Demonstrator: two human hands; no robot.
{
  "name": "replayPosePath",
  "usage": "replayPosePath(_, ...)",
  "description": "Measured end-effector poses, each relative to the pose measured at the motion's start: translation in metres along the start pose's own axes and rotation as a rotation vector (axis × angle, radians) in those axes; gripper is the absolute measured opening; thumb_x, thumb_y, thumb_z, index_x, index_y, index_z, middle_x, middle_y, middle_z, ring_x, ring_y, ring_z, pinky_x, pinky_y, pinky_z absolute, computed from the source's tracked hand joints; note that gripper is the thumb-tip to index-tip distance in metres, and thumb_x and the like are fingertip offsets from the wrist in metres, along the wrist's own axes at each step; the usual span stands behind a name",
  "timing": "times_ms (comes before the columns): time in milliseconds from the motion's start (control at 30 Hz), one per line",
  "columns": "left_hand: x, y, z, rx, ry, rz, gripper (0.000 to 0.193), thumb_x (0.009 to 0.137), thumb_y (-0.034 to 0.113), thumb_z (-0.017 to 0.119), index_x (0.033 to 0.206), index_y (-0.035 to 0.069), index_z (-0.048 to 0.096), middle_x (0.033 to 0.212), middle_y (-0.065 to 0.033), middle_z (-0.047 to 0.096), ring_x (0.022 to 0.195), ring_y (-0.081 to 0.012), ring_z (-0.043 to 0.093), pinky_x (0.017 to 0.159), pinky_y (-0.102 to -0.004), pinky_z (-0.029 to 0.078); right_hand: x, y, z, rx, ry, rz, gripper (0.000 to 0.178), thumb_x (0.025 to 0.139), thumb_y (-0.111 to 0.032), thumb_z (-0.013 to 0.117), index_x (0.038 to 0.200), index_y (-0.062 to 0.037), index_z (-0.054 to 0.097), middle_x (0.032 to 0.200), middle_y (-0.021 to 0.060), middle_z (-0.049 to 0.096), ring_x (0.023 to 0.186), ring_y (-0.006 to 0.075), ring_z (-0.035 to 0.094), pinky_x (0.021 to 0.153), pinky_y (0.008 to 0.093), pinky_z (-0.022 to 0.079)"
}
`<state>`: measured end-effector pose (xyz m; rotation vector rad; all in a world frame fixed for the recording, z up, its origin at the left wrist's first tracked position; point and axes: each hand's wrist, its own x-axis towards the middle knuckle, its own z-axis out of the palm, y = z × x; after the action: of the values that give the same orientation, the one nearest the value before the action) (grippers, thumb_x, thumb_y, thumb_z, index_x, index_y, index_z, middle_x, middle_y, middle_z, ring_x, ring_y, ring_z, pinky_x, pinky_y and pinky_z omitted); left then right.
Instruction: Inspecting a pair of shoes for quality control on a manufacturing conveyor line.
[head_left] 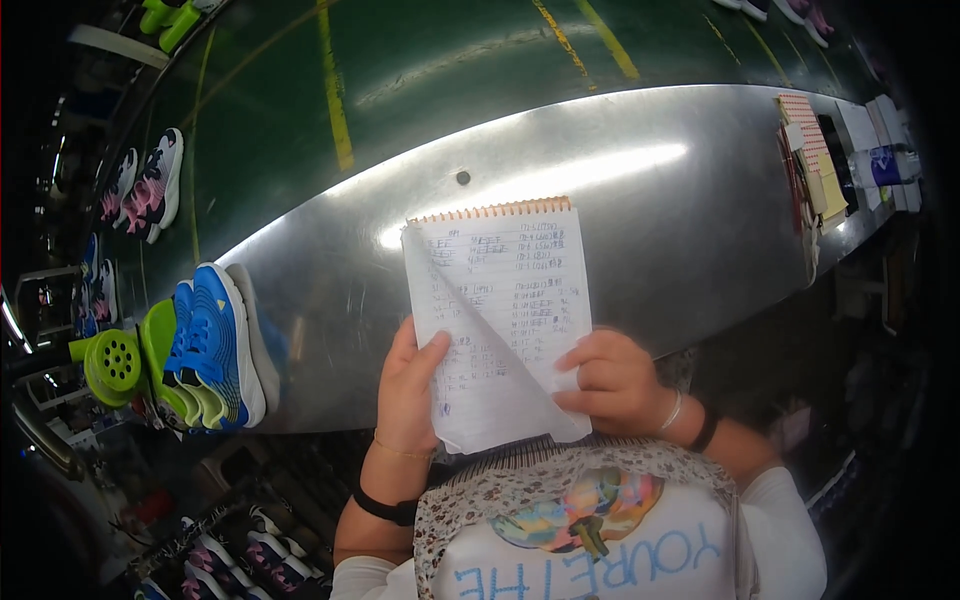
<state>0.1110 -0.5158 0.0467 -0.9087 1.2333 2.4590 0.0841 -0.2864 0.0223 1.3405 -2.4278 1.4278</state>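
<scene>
Ctr of frame, my L hand [408, 385] grips pad [490, 385], R hand [615, 382] pinching lifted pg [540, 335]; blue shoe [222, 345] mid-L.

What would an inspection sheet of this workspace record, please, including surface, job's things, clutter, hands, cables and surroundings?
Surface: shiny metal bench, small dark round spot.
Job's things: spiral notebook, handwritten, one page bent diagonally.
Clutter: blue shoes at left; bottle, stacked pads at right.
Hands: left hand grips notebook's left edge; right hand holds its lower right edge.
Cables: nothing clearly seen.
Surroundings: green surface with yellow lines, bearing pink-and-navy shoes.
</scene>
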Motion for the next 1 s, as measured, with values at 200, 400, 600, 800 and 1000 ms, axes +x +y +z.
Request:
replayPosePath(200, 0.0, -0.001, -0.002, -0.015, -0.015, 0.002, 0.035, 0.09, 0.005, 0.046, 0.124, -0.003, 0.042, 0.115, -0.0147, 0.056, 0.102, -0.0198, 0.057, 0.087, -0.0331, 0.048, 0.0, -0.002, 0.003, -0.025, 0.013, 0.018, 0.03, 0.066, -0.004, 0.064, 0.091, -0.0203, 0.069, 0.068, -0.003, 0.048, 0.084, 0.016, 0.059, 0.076, 0.035, 0.048)
replayPosePath(400, 0.001, -0.004, -0.004, 0.007, -0.013, 0.029, 0.035, 0.091, 0.007, 0.044, 0.125, -0.002, 0.04, 0.117, -0.016, 0.056, 0.101, -0.0215, 0.06, 0.084, -0.0338, 0.051, 0.0, -0.004, 0.002, -0.102, -0.056, -0.032, 0.037, 0.063, -0.01, 0.067, 0.093, -0.0304, 0.069, 0.07, -0.003, 0.045, 0.083, 0.0157, 0.055, 0.074, 0.0329, 0.044)
replayPosePath(600, 0.0, -0.001, -0.001, -0.013, -0.017, 0.009, 0.034, 0.091, 0.005, 0.045, 0.124, -0.003, 0.042, 0.115, -0.0146, 0.055, 0.101, -0.0201, 0.058, 0.086, -0.0332, 0.049, 0.002, -0.004, 0.0, -0.091, -0.117, 0.015, 0.022, 0.073, -0.012, 0.062, 0.089, -0.0258, 0.068, 0.07, -0.0042, 0.046, 0.088, 0.0145, 0.056, 0.082, 0.0331, 0.043)
replayPosePath(800, -0.001, 0.0, -0.001, 0.0, -0.002, 0.013, 0.034, 0.091, 0.005, 0.045, 0.124, -0.003, 0.042, 0.115, -0.0143, 0.056, 0.1, -0.0194, 0.058, 0.085, -0.0321, 0.049, 0.0, -0.001, 0.003, -0.074, -0.09, 0.056, 0.018, 0.068, -0.013, 0.066, 0.085, -0.0169, 0.067, 0.075, -0.002, 0.052, 0.087, 0.0175, 0.057, 0.081, 0.0354, 0.043)
replayPosePath(1000, 0.001, -0.001, 0.0, -0.01, 0.007, 0.01, 0.036, 0.09, 0.005, 0.046, 0.125, -0.003, 0.042, 0.114, -0.0139, 0.056, 0.099, -0.0189, 0.059, 0.085, -0.0316, 0.049, -0.014, 0.01, 0.014, 0.097, -0.085, 0.156, 0.016, 0.066, -0.013, 0.069, 0.081, -0.0131, 0.065, 0.085, 0.0009, 0.058, 0.084, 0.0211, 0.057, 0.081, 0.0379, 0.043)
